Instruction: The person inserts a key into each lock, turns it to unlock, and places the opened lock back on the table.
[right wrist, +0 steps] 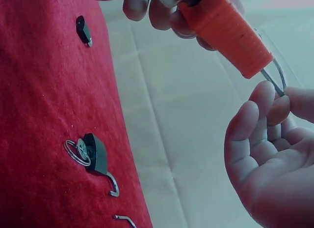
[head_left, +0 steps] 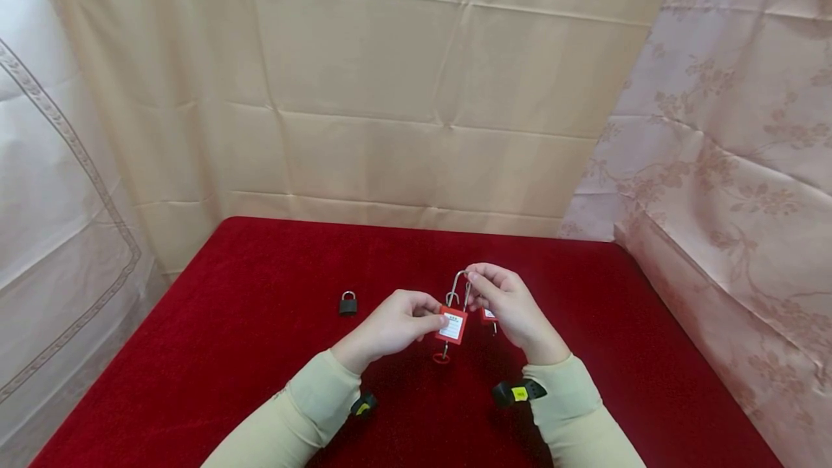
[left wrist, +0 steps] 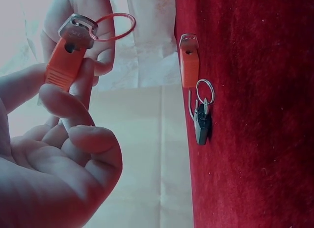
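Note:
My left hand [head_left: 399, 320] grips the body of a red padlock [head_left: 458, 336] with a white label on its front. A key [left wrist: 78, 29] sits in the padlock's underside, with a thin red ring [left wrist: 132, 24] through it. The right hand [head_left: 513, 305] pinches the top of that padlock's long metal shackle [right wrist: 279, 73] between thumb and fingertips. Both hands hold the padlock above the red cloth. Beyond the right hand lies a second red padlock [head_left: 490, 315], partly hidden in the head view; a key [left wrist: 188, 41] stands in its underside.
A small black padlock [head_left: 348, 305] lies on the red-covered table [head_left: 279, 266] left of my hands. Another black padlock [right wrist: 99, 156], its shackle swung out and a key ring [right wrist: 73, 154] on its key, lies behind the held one. Cloth curtains [head_left: 364, 78] hang around the table.

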A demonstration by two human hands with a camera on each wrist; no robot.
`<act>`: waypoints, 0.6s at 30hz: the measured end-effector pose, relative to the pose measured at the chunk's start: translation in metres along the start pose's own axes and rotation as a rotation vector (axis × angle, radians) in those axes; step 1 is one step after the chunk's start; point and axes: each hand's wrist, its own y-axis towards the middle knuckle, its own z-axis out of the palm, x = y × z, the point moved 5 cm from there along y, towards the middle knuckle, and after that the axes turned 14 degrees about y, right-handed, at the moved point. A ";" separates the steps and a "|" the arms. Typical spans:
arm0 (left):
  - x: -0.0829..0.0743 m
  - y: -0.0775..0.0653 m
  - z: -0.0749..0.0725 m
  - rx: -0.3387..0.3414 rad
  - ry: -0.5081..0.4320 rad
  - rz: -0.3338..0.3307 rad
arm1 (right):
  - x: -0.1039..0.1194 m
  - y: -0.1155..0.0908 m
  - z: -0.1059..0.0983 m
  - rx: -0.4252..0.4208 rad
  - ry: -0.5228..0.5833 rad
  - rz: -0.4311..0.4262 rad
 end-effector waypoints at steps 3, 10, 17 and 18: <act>0.000 0.000 0.000 0.004 -0.001 0.010 | -0.001 0.000 0.000 -0.006 0.002 0.005; -0.002 -0.001 0.000 0.001 0.004 0.013 | -0.003 0.001 -0.002 -0.042 -0.030 0.032; -0.002 -0.001 0.000 -0.001 0.019 0.012 | -0.002 0.000 -0.002 -0.051 -0.037 0.039; -0.001 0.000 0.000 -0.001 0.020 0.011 | -0.001 0.000 -0.002 -0.049 -0.031 0.035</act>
